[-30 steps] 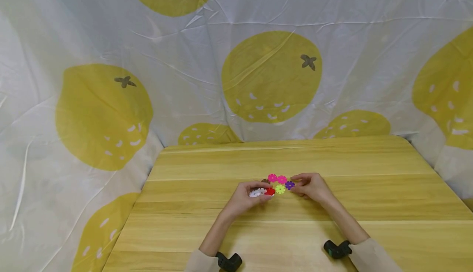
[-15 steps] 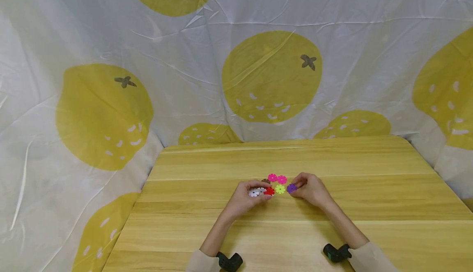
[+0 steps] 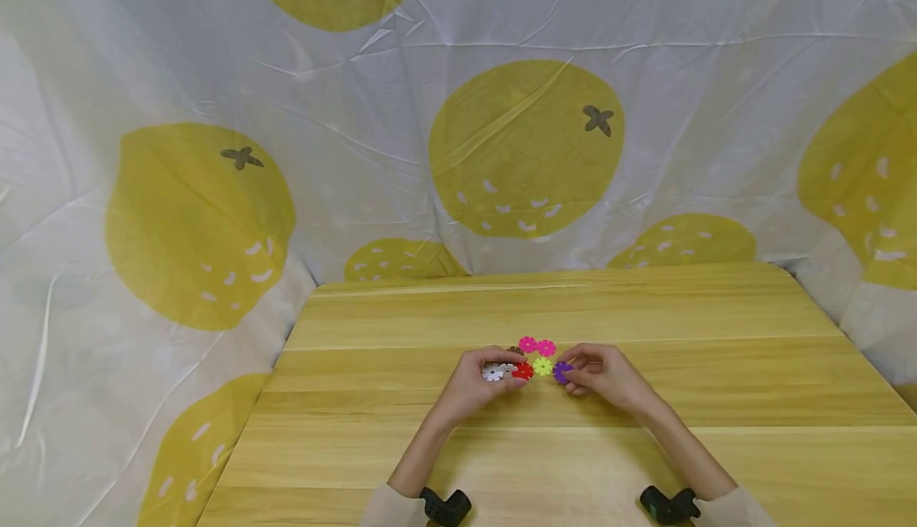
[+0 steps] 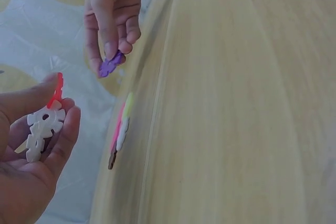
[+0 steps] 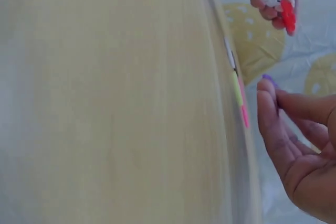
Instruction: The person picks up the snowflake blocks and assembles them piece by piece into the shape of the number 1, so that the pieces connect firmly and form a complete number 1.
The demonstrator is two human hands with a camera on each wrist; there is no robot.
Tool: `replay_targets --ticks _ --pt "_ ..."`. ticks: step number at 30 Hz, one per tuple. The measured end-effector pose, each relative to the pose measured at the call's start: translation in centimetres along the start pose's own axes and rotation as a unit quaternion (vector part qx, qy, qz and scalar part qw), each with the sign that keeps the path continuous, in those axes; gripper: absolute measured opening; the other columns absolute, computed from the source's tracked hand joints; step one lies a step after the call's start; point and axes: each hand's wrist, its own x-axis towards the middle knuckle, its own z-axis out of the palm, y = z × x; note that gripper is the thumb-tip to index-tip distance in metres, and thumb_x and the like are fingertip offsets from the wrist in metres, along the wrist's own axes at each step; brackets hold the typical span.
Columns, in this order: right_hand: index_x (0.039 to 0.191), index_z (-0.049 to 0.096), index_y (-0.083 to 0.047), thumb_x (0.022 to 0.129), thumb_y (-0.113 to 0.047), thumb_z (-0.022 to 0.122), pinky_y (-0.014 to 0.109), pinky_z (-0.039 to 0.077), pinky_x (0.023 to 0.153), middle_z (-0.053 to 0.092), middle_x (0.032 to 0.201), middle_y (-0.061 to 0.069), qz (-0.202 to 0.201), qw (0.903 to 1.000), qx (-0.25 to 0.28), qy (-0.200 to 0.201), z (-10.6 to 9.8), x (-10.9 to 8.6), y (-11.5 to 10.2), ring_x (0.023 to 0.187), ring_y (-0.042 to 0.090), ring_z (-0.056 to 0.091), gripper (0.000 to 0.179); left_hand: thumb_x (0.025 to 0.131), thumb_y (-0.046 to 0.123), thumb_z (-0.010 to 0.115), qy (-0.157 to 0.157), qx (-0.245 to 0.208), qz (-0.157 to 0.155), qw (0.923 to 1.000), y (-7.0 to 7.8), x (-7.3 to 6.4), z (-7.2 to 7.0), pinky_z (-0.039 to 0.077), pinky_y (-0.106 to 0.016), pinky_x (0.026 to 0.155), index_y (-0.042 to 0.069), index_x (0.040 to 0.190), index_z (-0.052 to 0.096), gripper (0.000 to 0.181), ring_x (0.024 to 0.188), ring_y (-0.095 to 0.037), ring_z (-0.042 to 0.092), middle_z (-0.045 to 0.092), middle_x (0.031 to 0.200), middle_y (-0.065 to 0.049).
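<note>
My left hand (image 3: 469, 388) holds a short joined row of notched plastic snowflake discs, white discs (image 4: 47, 121) with a red disc (image 4: 56, 92) at the fingertip end. In the head view the red disc (image 3: 524, 371) shows between thumb and fingers. Opposite it, my right hand (image 3: 618, 377) pinches a purple snowflake disc (image 3: 562, 372) between thumb and fingers. Both wrist views show the held discs apart from each other. Between and beyond the hands lie a yellow-green disc (image 3: 543, 366), two pink discs (image 3: 528, 344) and a brown disc (image 3: 515, 350), partly hidden by the left fingers.
The loose discs lie flat on a wooden table (image 3: 401, 400). A white loose disc (image 4: 123, 132) is among them in the left wrist view. Behind the table hangs a curtain (image 3: 372, 129) with a yellow fruit print.
My right hand has brought the purple disc from beside the pink discs towards me, and its fingers have shifted their grip on it. The left hand has stayed nearly still.
</note>
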Motion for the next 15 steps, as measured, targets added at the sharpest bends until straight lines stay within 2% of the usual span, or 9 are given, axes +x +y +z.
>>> replay_targets --ticks 7,15 --pt "0.129 0.062 0.012 0.098 -0.002 0.068 0.042 0.062 0.080 0.072 0.102 0.025 -0.021 0.9991 0.036 0.009 0.9 -0.6 -0.8 0.089 0.030 0.078 0.034 0.088 0.011 0.083 -0.004 0.012 -0.001 0.9999 0.1 0.0 -0.1 0.050 -0.024 0.097 0.004 0.118 0.078 0.031 0.123 -0.025 0.063 0.073 0.125 -0.009" --pt "0.125 0.064 0.012 0.096 -0.004 0.072 0.040 0.063 0.080 0.072 0.105 0.031 -0.049 0.9973 0.044 0.031 2.2 -0.7 -1.0 0.090 0.032 0.078 0.034 0.088 0.011 0.083 -0.006 0.015 0.002 0.9999 0.2 0.1 -0.2 0.051 -0.020 0.092 0.007 0.118 0.078 0.031 0.116 -0.021 0.064 0.074 0.122 -0.008"
